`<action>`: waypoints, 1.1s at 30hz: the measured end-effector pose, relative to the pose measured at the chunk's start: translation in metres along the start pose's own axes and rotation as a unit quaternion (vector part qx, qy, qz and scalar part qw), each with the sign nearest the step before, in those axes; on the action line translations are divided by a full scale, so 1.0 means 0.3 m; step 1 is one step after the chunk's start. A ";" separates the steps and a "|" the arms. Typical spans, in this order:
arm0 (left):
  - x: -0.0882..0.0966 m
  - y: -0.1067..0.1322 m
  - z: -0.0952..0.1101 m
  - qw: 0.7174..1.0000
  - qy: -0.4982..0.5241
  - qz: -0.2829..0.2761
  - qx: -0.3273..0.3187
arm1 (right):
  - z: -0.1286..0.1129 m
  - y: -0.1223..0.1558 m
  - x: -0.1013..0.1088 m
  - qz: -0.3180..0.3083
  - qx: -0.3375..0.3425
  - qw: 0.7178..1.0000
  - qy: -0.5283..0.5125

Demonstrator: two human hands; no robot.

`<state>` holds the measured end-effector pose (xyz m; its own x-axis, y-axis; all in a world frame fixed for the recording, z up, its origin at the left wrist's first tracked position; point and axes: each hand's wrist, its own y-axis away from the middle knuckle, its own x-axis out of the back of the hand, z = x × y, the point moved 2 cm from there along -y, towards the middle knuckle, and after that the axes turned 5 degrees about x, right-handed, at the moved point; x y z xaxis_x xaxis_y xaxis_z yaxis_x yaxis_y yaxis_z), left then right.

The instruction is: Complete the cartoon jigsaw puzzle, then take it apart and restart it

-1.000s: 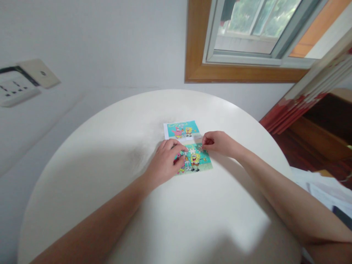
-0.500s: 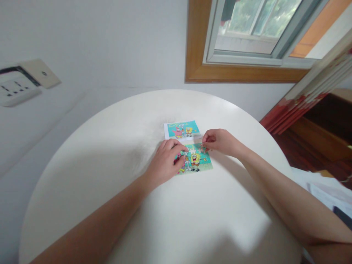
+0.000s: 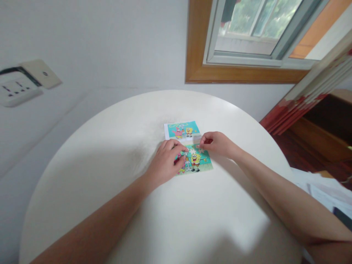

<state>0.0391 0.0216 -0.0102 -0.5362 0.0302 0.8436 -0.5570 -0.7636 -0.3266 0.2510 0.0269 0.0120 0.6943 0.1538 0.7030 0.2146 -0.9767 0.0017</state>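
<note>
1. Near the middle of the frame, a jigsaw puzzle (image 3: pixel 195 163) lies flat on the round white table (image 3: pixel 176 216), its yellow cartoon figure in plain view and its left part covered.
2. The left hand (image 3: pixel 165 159) rests over that left part — fingers loosely curved, thumb and forefinger apart, gripping nothing that shows. It has kept its place since half a second ago.
3. The right hand (image 3: pixel 217 144) is at the puzzle's upper right corner, thumb and forefinger drawn together in a pinch. Whether a piece sits between the tips is too small to tell.
4. Compared with half a second ago, its fingertips have shifted slightly toward the left of the frame, and its knuckles sit a little lower.
5. Pale spots show in the puzzle's upper part, near those fingertips — more plainly now than before.
6. Just above the puzzle in the frame, the printed picture (image 3: pixel 180 131), with similar cartoon figures, has not moved.
7. The wall socket (image 3: pixel 19 90), upper left, appears slightly farther right than earlier.
</note>
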 end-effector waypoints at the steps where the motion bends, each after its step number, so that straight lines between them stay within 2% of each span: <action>1: 0.000 0.000 0.001 1.000 0.000 -0.001 0.001 | 0.000 0.000 -0.001 -0.001 0.001 1.000 -0.005; 11: -0.006 0.000 -0.008 1.000 -0.001 0.003 -0.005 | 0.008 0.009 0.013 -0.044 -0.046 0.994 -0.092; 23: -0.003 -0.001 -0.005 1.000 0.002 0.005 -0.006 | 0.018 0.012 0.017 -0.062 -0.061 0.996 -0.036; 29: -0.003 0.000 -0.002 1.000 -0.001 0.002 -0.004 | 0.005 0.011 0.018 -0.065 -0.015 0.998 -0.014; 33: -0.003 -0.001 -0.003 1.000 0.000 0.003 -0.006 | 0.008 0.008 0.025 -0.048 -0.011 0.995 -0.091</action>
<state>0.0389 0.0223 -0.0113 -0.5386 0.0258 0.8421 -0.5616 -0.7561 -0.3360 0.2582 0.0260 0.0156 0.7846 0.2688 0.5588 0.2722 -0.9590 0.0790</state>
